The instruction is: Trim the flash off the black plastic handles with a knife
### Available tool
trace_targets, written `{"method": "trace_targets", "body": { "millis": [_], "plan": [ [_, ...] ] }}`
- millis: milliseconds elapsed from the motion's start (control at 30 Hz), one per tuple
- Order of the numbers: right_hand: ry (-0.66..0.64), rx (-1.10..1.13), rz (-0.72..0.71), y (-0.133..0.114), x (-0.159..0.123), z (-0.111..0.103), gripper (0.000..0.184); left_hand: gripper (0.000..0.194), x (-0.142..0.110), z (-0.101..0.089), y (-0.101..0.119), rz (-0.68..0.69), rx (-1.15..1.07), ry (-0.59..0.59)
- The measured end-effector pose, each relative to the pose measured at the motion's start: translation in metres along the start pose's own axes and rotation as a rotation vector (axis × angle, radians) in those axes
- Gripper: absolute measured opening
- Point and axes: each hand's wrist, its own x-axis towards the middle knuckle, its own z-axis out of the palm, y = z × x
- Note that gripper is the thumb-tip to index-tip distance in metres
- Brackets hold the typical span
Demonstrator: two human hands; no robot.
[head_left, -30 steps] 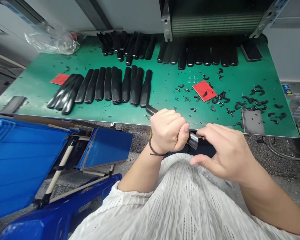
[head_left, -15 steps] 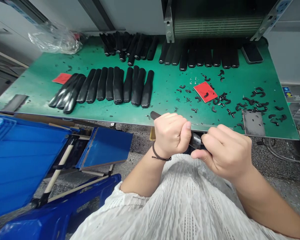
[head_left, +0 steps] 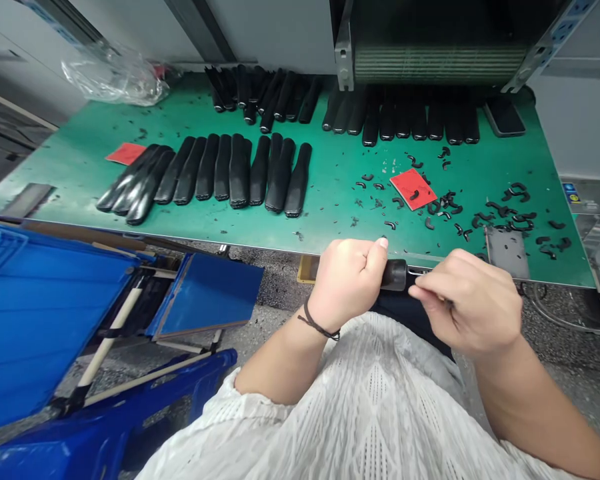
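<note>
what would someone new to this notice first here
Probably the left hand gripping a black handle-like piece at the near edge of the green tabletop, the right hand by its end. Next, the row of similar black pieces on the left half, and the red square among curled black scraps on the right. Big blue panels fill the lower left.

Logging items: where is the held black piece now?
The held black piece is in the left hand, right of centre in the head view, by the table's near edge, one end toward the right hand.
</note>
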Motion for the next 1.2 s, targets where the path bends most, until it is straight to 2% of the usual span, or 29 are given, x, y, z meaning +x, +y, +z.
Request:
{"method": "trace_targets", "body": {
  "millis": [67,200,333,600,800,900,967,1033,1067,1133,1200],
  "plan": [
    [-0.084,0.027,0.083,0.002,0.004,-0.004,0.022,0.054,0.001,-0.001,0.0,-0.028,-0.016,-0.014],
    [-0.17,-0.122,0.125,0.001,0.013,-0.002,0.05,0.053,0.001,0.0,0.003,-0.045,-0.014,-0.048],
    [-0.207,-0.248,0.093,-0.001,0.016,0.002,0.054,0.053,0.001,0.003,0.004,-0.054,-0.011,-0.051],
    [-0.092,-0.469,-0.037,-0.002,0.013,0.004,0.055,0.054,0.004,0.007,0.003,-0.129,-0.041,-0.05],
    [0.024,-0.527,-0.13,0.004,0.005,0.01,0.048,0.059,0.003,0.012,0.004,-0.196,-0.284,-0.191],
    [0.057,-0.417,-0.09,0.008,0.001,0.013,0.045,0.062,-0.001,0.012,-0.001,-0.137,-0.493,-0.395],
    [0.063,-0.234,0.01,0.011,-0.001,0.013,0.039,0.055,-0.005,0.012,-0.007,-0.116,-0.691,-0.571],
    [0.072,-0.009,0.141,0.013,-0.002,0.011,0.026,0.045,-0.009,0.012,-0.014,-0.14,-0.89,-0.686],
    [0.077,0.089,0.202,0.014,-0.002,0.01,0.019,0.042,-0.01,0.013,-0.018,-0.153,-0.963,-0.699],
    [0.057,0.199,0.27,0.016,-0.002,0.005,0.007,0.039,-0.012,0.014,-0.023,-0.154,-1.023,-0.649],
    [-0.012,0.162,0.252,0.018,0.0,-0.001,0.016,0.04,-0.012,0.015,-0.025,-0.135,-0.992,-0.572]
  ]
}}
